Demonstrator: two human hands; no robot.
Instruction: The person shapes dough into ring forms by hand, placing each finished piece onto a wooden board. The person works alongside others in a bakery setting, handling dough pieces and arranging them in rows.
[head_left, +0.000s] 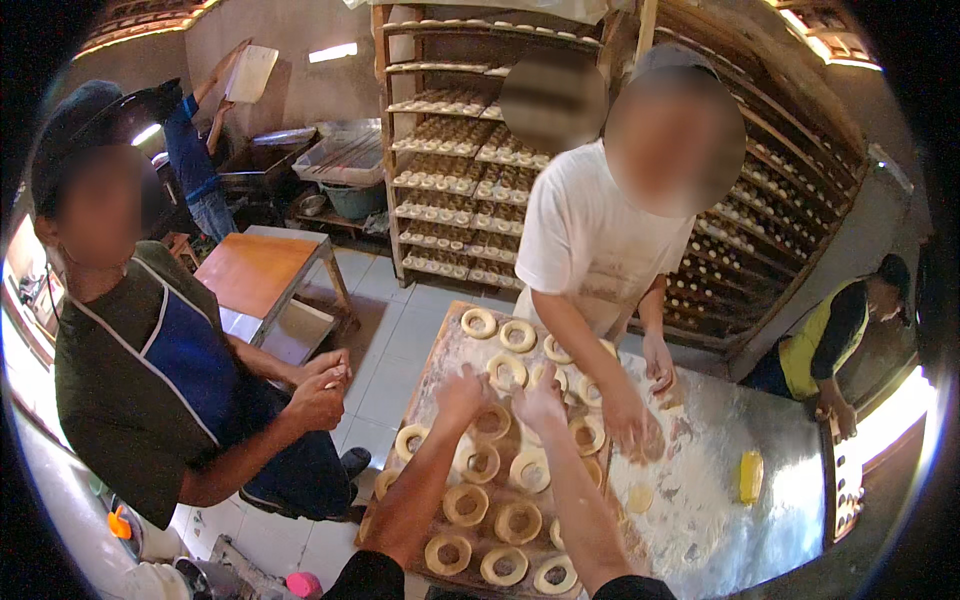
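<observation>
Both my hands are over a floured wooden board [440,372] covered with rows of pale dough rings [466,505]. My left hand [463,395] is at the left side of one dough ring [507,371] near the far part of the board, with its fingers toward that ring. On the ring's right side is my right hand [541,402], one finger pointing away from me. Motion smears the fingers of both hands, so their grip does not show clearly. Across the board, a co-worker's hand [636,425] reaches down beside the rings at the right edge.
Right of the board is a flour-dusted metal table [700,500] with a yellow block [750,477]. A co-worker in a blue apron [190,335] stands close on the left. Behind are racks [394,150] of dough rings and an orange-topped table [250,268]. Two more people work farther off.
</observation>
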